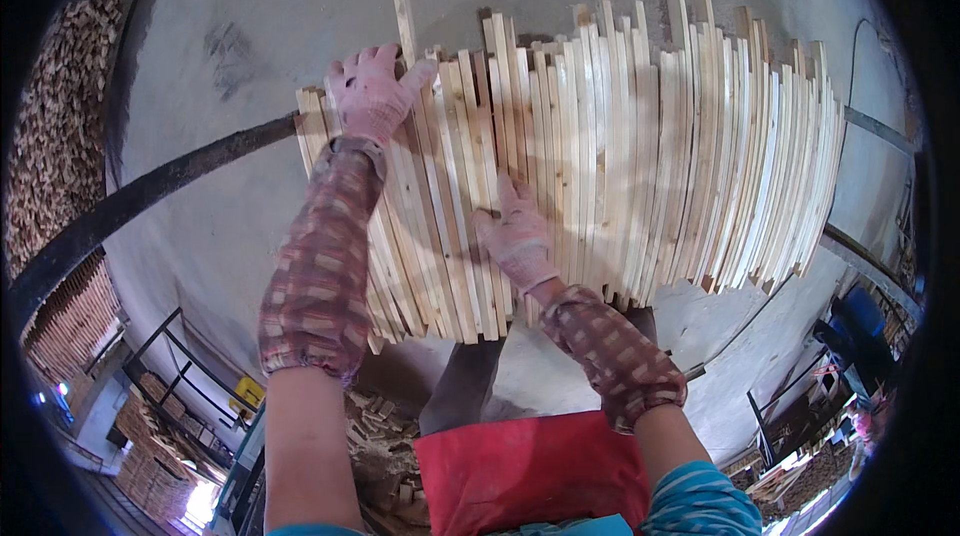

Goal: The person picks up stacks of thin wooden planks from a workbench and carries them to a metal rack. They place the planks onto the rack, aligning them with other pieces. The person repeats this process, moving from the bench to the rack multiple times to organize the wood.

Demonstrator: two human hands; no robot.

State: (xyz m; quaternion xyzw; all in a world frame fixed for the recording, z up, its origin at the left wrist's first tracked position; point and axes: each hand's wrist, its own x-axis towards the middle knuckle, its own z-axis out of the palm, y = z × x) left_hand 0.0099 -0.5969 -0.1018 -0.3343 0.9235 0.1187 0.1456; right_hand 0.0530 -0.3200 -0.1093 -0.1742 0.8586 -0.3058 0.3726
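Wooden sticks (600,156) are lying side by side across a dark rail (150,181). Left hand (375,93) is spreading over far ends; right hand (518,241) is resting mid-row, fingers loosely extended. Risk: uneven pushing could be skewing sticks, the protruding one (403,16) catching first.

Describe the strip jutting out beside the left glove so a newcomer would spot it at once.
Find the wide row of pale wooden strips lying side by side mid-picture. Near its left end is the person's gloved left hand, and the jutting strip shows just above it. Its far end reaches well past those of its immediate neighbours.
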